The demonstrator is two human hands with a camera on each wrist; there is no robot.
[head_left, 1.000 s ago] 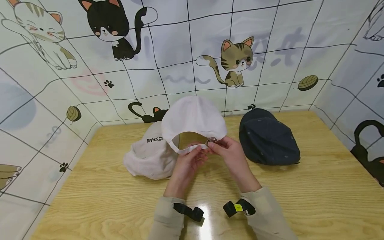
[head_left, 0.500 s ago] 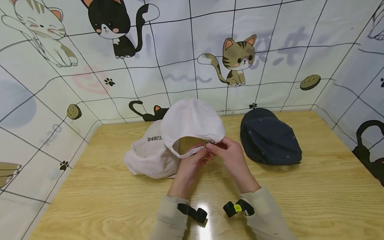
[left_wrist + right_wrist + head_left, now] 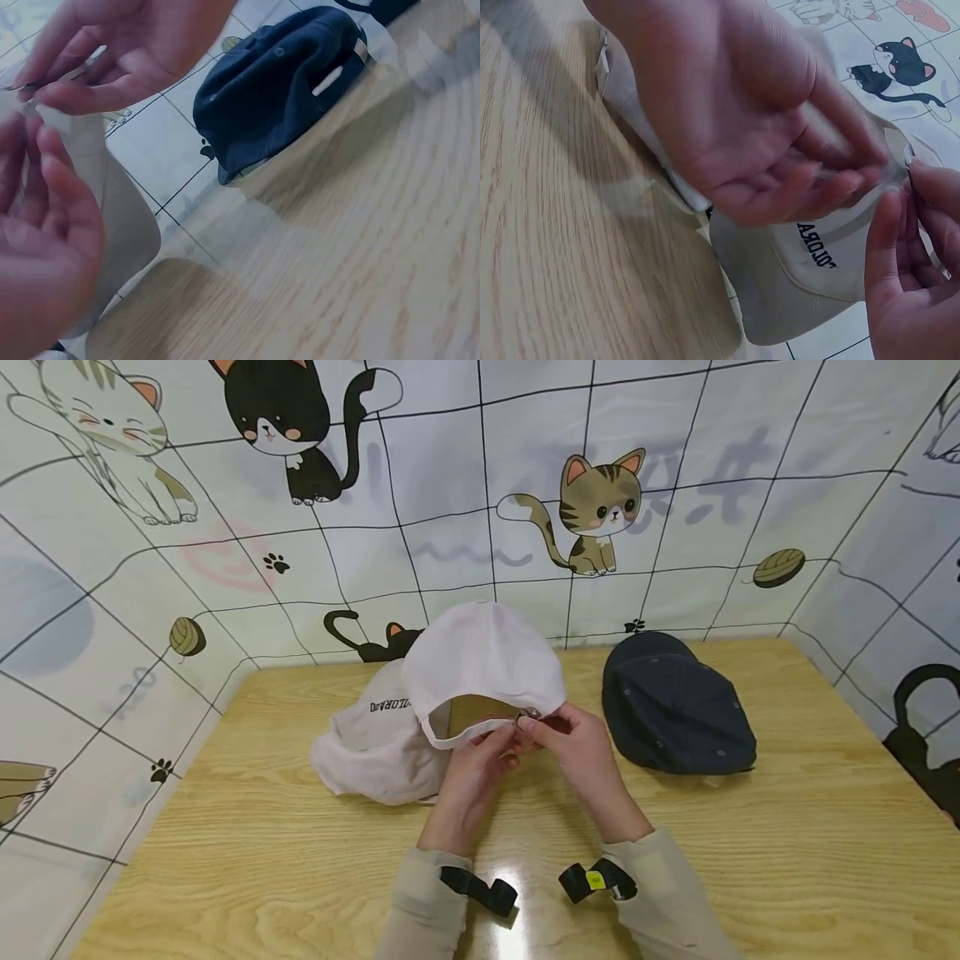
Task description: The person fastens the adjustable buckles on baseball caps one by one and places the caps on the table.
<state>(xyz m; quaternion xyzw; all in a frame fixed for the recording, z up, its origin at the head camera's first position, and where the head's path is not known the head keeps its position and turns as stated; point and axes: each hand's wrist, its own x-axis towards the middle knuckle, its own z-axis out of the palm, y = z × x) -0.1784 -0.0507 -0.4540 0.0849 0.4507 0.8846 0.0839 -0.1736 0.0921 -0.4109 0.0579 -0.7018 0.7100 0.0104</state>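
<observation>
A white baseball cap point(image 3: 483, 652) is held up in the head view, its back opening and strap point(image 3: 442, 741) facing me. My left hand point(image 3: 476, 777) pinches the strap from the left, close to a small metal buckle point(image 3: 527, 715). On the other side, my right hand point(image 3: 588, 760) grips the buckle end between thumb and fingers. The fingertips of both hands nearly meet there. In the right wrist view the buckle point(image 3: 908, 155) shows as a shiny edge at my right fingertips. Fingers hide how the strap runs through it.
Behind the held cap, an off-white cap point(image 3: 382, 760) with dark lettering lies on the wooden table point(image 3: 262, 860). To the right lies a navy cap point(image 3: 675, 714). A cat-patterned cloth point(image 3: 442, 468) rises behind the table and along both sides.
The held cap dips slightly, then comes back up. My left hand has shifted a little right, closer to the buckle, while my right hand keeps its grip. The other caps stay put.
</observation>
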